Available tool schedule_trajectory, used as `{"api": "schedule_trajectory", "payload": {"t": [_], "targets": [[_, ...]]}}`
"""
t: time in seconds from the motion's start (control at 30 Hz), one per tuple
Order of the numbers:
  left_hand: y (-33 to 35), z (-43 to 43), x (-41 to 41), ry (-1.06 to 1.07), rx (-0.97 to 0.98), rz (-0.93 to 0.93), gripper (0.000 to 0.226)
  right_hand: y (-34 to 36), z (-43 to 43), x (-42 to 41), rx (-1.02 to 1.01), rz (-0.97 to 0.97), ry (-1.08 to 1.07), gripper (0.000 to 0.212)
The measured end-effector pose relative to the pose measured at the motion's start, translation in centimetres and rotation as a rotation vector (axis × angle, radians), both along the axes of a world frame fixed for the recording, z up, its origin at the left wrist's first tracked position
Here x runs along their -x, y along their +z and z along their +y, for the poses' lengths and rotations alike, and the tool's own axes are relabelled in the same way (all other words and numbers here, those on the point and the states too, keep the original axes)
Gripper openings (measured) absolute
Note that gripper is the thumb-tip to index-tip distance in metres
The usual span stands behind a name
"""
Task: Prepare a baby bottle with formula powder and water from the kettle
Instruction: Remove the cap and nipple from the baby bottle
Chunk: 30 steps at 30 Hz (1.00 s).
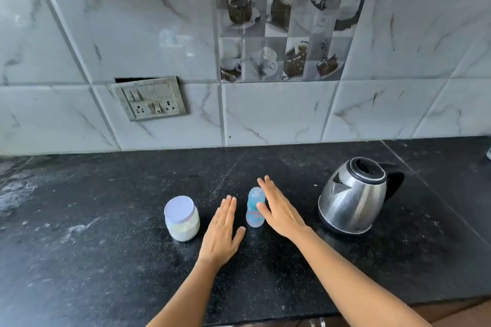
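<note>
Nothing is started yet, by the look of it. Nearest the camera, two bare forearms reach in from six o'clock over the dark tabletop [106,260]. The left hand [220,233] is flat and released, fingers straight, palm down, holding nothing. Just beside it at three o'clock stands the baby bottle [255,210], upright, blue-tinted, with its cap seemingly on, though the view is too soft to be sure. The right hand [279,210] is spread too, grip not clenched; its thumb lies against or just in front of the bottle's right side, fingers pointing past it toward twelve o'clock. So the bottle sits between the two hands, closer to the right one, and neither has closed on it.

At nine o'clock from the left hand, the formula jar [182,219] stands with its pale lid on, white powder showing through the wall. Farther back at two o'clock, the steel kettle [353,198] waits well apart from the bottle, untouched.

Opening the bottle, scooping, pouring and closing all appear left to do.
</note>
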<state>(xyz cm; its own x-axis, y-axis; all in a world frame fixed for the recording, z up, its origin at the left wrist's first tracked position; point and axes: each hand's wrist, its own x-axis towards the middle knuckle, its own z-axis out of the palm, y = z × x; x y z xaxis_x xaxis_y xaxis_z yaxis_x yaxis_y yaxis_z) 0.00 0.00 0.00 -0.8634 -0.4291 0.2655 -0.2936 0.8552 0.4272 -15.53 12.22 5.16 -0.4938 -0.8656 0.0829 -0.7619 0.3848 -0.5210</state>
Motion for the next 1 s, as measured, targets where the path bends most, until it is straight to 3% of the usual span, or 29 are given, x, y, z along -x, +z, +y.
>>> {"api": "schedule_trajectory", "payload": {"t": [0.2,0.33,0.5,0.67,1.0], "targets": [[-1.0,0.9,0.8,-0.010,-0.110,-0.079,0.080,-0.8,-1.1,-0.3,0.040,-0.126,-0.042,0.059],[-1.1,1.0,1.4,-0.025,-0.153,-0.066,0.081,-0.9,-1.9,-0.4,0.083,-0.081,-0.095,0.049],[-1.2,1.4,1.9,0.037,-0.393,0.001,0.083,-0.6,-2.0,-0.7,0.061,-0.132,-0.069,0.042],[-1.1,1.3,2.0,0.052,-0.630,0.069,0.064,-1.0,-1.4,-1.3,0.083,-0.199,-0.040,0.045],[-1.3,0.7,3.5,0.023,-0.748,0.107,0.046,-1.6,-1.8,-3.4,0.117,-0.121,-0.259,0.056]]}}
